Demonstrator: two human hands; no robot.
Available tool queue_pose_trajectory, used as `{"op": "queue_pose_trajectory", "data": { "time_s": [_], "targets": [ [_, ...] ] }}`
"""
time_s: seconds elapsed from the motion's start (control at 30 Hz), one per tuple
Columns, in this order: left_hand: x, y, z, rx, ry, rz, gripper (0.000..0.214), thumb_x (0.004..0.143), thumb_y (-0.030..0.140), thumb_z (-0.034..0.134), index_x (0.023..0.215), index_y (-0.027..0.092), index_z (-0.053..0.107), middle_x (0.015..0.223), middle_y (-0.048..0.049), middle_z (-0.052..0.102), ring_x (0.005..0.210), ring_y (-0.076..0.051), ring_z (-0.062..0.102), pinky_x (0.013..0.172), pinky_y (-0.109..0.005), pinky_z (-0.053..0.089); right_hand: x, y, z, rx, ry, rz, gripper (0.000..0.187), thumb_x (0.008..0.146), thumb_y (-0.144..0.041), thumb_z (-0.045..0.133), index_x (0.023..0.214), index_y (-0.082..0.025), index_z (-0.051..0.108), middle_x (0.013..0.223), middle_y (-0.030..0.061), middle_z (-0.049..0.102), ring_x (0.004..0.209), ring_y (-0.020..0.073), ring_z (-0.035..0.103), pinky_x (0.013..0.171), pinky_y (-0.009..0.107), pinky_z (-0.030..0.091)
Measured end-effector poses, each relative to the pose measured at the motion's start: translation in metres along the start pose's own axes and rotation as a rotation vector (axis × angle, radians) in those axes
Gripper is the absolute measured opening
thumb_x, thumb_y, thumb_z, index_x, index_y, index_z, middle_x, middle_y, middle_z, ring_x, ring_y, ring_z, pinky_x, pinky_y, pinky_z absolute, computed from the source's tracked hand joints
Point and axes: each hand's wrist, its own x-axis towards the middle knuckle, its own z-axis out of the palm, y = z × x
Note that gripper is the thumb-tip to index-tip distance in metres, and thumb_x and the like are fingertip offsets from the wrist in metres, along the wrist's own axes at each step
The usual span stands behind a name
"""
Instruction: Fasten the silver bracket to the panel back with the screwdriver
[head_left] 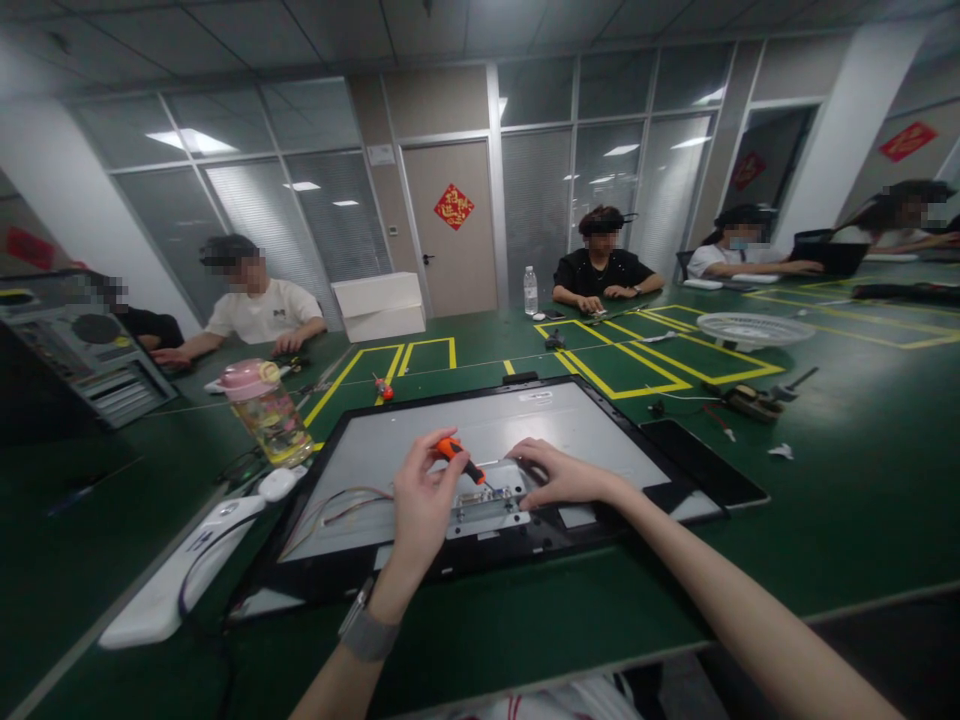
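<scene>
A monitor lies face down with its silver back panel (pixel 540 425) showing inside a black frame. Near its front edge sits a small circuit board on a metal plate (pixel 486 505). My left hand (pixel 420 510) is closed round an orange-handled screwdriver (pixel 459 456), whose tip points down at the board. My right hand (pixel 559 472) rests on the panel just right of the board, fingers curled and pressing on the plate's edge. Thin coloured wires (pixel 352 500) run left from the board across the panel.
A white power strip (pixel 180 570) and white mouse (pixel 279 484) lie at the left, with a pink-capped bottle (pixel 266 410) behind. A computer case (pixel 82 350) stands far left. A fan grille (pixel 750 328), small tools (pixel 754 400) and several seated people are across the green table.
</scene>
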Motion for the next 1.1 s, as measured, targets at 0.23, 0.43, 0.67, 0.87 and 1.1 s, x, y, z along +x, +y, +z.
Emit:
{"op": "queue_pose_trajectory", "data": {
  "time_s": [0.23,0.43,0.67,0.87,1.1],
  "targets": [
    [0.0006,-0.0007,-0.0024,0.021,0.008,0.0,0.026,0.08,0.03,0.067,0.103,0.019,0.065,0.096,-0.0051,0.063,0.084,-0.015,0.065,0.066,-0.023,0.059,-0.0002,0.002,0.001,-0.002,0.009,0.0,0.069,0.07,-0.048,0.078,0.128,-0.023,0.052,0.125,0.0079,0.049,0.119,0.0276,0.045,0.105,0.041,0.037],
    [-0.001,-0.0003,-0.0022,0.003,-0.009,0.005,0.027,0.081,0.029,0.067,0.106,0.02,0.065,0.094,-0.0039,0.063,0.083,-0.014,0.064,0.067,-0.022,0.059,-0.0002,0.0006,0.0004,0.004,0.002,0.008,0.069,0.069,-0.049,0.078,0.128,-0.024,0.052,0.125,0.0077,0.049,0.119,0.0283,0.045,0.104,0.042,0.037],
    [-0.0026,0.0013,-0.0008,0.011,-0.025,0.038,0.024,0.082,0.026,0.066,0.105,0.021,0.064,0.095,-0.0032,0.061,0.084,-0.013,0.063,0.068,-0.021,0.058,-0.0004,0.0023,0.0016,0.007,0.005,0.007,0.07,0.07,-0.046,0.078,0.13,-0.022,0.051,0.126,0.0085,0.048,0.119,0.0278,0.045,0.105,0.041,0.037],
    [-0.0028,0.0006,-0.0006,0.016,-0.04,0.042,0.024,0.083,0.025,0.065,0.106,0.022,0.065,0.094,-0.0023,0.06,0.083,-0.013,0.063,0.068,-0.022,0.058,-0.0009,0.0,0.0004,0.009,-0.001,0.017,0.069,0.07,-0.045,0.078,0.13,-0.023,0.051,0.126,0.0082,0.048,0.119,0.028,0.045,0.104,0.042,0.038],
    [-0.0007,0.0062,0.001,-0.001,-0.182,0.019,0.026,0.088,0.026,0.057,0.113,0.021,0.06,0.105,-0.0062,0.062,0.094,-0.017,0.064,0.076,-0.027,0.057,-0.0003,0.0017,0.0013,0.004,0.003,0.005,0.069,0.07,-0.044,0.079,0.129,-0.022,0.051,0.125,0.0087,0.049,0.119,0.0277,0.045,0.104,0.041,0.038]
  ]
}}
